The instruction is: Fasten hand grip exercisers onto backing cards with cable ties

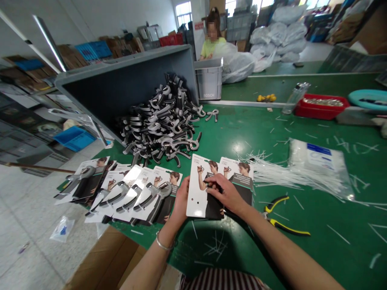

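My left hand grips the left edge of a printed backing card and holds it tilted above the green table. My right hand rests on the card's face, fingers pinched near its middle; what they pinch is too small to make out. A second card lies just behind it. To the left, a fanned row of cards with hand grippers fastened on them lies at the table edge. A heap of loose grey and black hand grippers spills from a tipped grey bin.
Yellow-handled pliers lie right of my right hand. White cable ties and a bagged bundle lie further right, cut tie ends scattered around. A red tray, a teal basin and a grey crate stand at the back, where another person sits.
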### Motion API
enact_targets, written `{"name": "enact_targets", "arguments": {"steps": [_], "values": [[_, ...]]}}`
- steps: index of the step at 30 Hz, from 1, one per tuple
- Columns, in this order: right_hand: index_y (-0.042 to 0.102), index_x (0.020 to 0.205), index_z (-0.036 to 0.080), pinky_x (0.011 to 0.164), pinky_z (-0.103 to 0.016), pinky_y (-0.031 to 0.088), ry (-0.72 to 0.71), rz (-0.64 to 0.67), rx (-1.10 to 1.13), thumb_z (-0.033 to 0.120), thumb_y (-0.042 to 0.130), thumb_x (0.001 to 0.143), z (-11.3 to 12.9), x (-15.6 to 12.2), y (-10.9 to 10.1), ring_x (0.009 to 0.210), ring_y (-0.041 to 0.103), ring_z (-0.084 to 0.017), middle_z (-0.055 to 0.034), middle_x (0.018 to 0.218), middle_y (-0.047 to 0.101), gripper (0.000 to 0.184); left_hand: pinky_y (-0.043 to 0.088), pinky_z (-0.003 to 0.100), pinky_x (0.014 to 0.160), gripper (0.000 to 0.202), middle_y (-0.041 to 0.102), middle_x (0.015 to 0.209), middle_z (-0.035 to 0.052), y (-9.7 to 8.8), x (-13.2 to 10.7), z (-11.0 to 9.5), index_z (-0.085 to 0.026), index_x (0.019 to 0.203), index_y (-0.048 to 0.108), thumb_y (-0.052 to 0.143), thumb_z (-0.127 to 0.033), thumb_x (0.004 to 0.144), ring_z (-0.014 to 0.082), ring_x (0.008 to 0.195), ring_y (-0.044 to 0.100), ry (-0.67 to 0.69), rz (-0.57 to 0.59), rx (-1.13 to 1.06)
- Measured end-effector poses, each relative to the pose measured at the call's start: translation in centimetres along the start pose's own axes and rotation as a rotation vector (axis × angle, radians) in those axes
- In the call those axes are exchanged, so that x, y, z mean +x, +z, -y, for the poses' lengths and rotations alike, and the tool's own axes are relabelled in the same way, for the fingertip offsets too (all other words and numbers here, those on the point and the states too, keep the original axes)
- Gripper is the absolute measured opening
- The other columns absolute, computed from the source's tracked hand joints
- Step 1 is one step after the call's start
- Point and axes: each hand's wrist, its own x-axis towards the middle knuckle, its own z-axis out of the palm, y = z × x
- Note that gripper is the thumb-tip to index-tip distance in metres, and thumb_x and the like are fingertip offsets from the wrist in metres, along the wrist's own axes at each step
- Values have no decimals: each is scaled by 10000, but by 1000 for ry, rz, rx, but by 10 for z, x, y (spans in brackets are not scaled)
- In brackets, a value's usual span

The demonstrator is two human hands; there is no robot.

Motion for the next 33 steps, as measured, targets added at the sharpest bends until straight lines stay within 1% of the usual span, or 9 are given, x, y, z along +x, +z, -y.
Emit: {"name": "enact_targets", "arguments": {"steps": [5, 10, 12, 15, 20, 22, 25, 28, 33], "values": [[613, 944, 230, 847, -383, 476, -71, -57, -120, 272, 526, 980, 3, 2, 5, 891, 580, -218, -56, 900, 617, 103, 528, 323, 803, 472, 708, 1079, 124, -6, -7, -13, -136, 1193, 624, 487, -487, 909, 258, 1036, 648, -159, 131, -269], [580, 919, 228, 867, -384, 474, -49, -112, -151, 260, 469, 997, 11, 3, 0, 913, 566, -219, -59, 900, 604, 139, 532, 322, 808, 637, 724, 1110, 89, -10, -8, -14, -162, 1275, 582, 765, -420, 723, 252, 962, 677, -353, 219, -121], [586, 938, 225, 866, -372, 474, -3, -144, -153, 262, 479, 994, 13, -7, -19, 914, 569, -210, -54, 917, 609, 127, 536, 322, 802, 605, 731, 1109, 94, -14, -6, -12, -158, 1242, 605, 765, -423, 722, 249, 946, 686, -395, 270, -167], [603, 1018, 230, 867, -366, 475, 60, -77, -249, 264, 515, 981, 8, -38, -67, 934, 585, -210, -56, 975, 630, 101, 542, 293, 749, 572, 733, 1125, 97, -22, 2, -12, -173, 1229, 630, 766, -413, 728, 234, 894, 702, -426, 379, -231], [634, 970, 202, 787, -340, 478, 319, -12, -723, 238, 496, 963, -29, -90, -149, 895, 599, -229, -95, 992, 613, 143, 506, 232, 586, 536, 760, 1006, 73, -16, 44, -19, -165, 1164, 687, 810, -358, 679, 208, 743, 695, -433, 625, -118], [644, 965, 189, 730, -310, 464, 407, 65, -896, 224, 504, 948, -43, -96, -164, 891, 601, -228, -109, 1018, 612, 145, 488, 212, 560, 502, 762, 945, 71, -1, 65, -19, -138, 1102, 708, 827, -330, 654, 191, 715, 685, -411, 599, -121], [638, 920, 176, 705, -293, 439, 419, 174, -1036, 208, 476, 956, -55, -94, -171, 864, 599, -219, -108, 969, 616, 169, 502, 215, 572, 505, 755, 879, 82, 20, 78, -9, -102, 1111, 678, 825, -291, 667, 165, 675, 677, -446, 402, -280], [616, 928, 174, 712, -287, 438, 375, 217, -1047, 221, 454, 976, -60, -90, -175, 864, 604, -210, -98, 959, 613, 176, 558, 261, 707, 445, 752, 970, 120, 30, 67, 8, -91, 1099, 664, 802, -217, 695, 181, 786, 704, -507, 282, -525], [607, 996, 179, 598, -267, 408, 429, 218, -1051, 258, 490, 968, -62, -86, -181, 894, 626, -225, -112, 1052, 615, 143, 564, 305, 841, 386, 744, 1069, 140, 35, 40, 25, -85, 1094, 674, 767, -202, 738, 216, 937, 710, -549, 242, -674]]}}
